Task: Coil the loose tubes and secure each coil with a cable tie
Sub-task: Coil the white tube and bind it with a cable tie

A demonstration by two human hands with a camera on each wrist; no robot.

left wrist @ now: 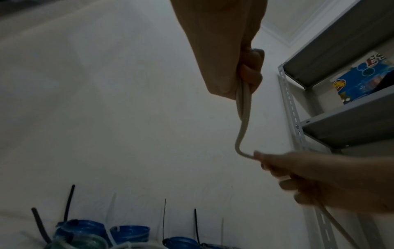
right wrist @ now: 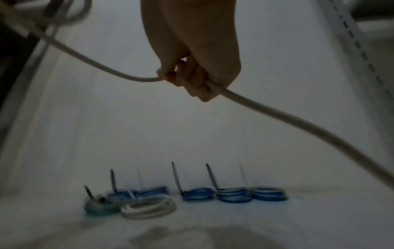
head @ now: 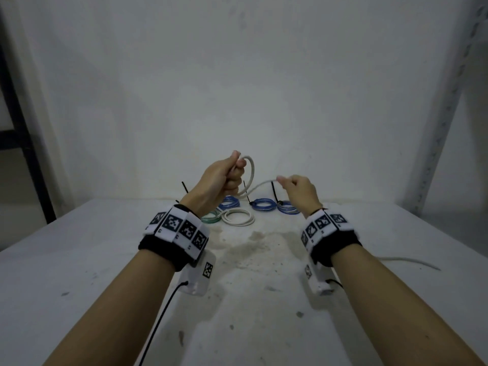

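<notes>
A loose white tube is held in the air above the table's far end. My left hand grips one end in a fist, and a first loop arcs out of it to the right. My right hand pinches the same white tube further along; the rest trails from its fist down to the right over the table. In the left wrist view the tube hangs from the left fist to the right fingers.
Finished coils lie along the back of the white table: several blue ones, a green one and a white one, with black tie tails sticking up. A metal shelf rack stands at the right.
</notes>
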